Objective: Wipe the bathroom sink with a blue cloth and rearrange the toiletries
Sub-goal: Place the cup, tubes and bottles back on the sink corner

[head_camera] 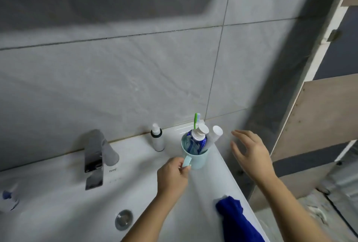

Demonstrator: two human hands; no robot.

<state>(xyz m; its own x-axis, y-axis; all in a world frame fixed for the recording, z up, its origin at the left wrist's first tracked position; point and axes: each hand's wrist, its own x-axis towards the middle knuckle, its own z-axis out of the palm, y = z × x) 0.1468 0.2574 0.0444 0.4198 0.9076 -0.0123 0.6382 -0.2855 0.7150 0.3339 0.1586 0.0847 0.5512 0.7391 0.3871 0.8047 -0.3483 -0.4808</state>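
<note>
L hand pinches cup handle | R hand spread, empty, beyond sink edge | cloth on edge

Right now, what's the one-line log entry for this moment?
left hand: holds cup by handle | right hand: open, beside cup | cloth: lying on sink rim | stage: rearranging

Left hand on cup handle

I count one cup at centre frame, holding one toothbrush and two tubes: a blue tube and a white tube. Also one bottle, one tap, one drain, and one blue cloth at lower right. Two hands are in view: left hand, right hand.
</note>
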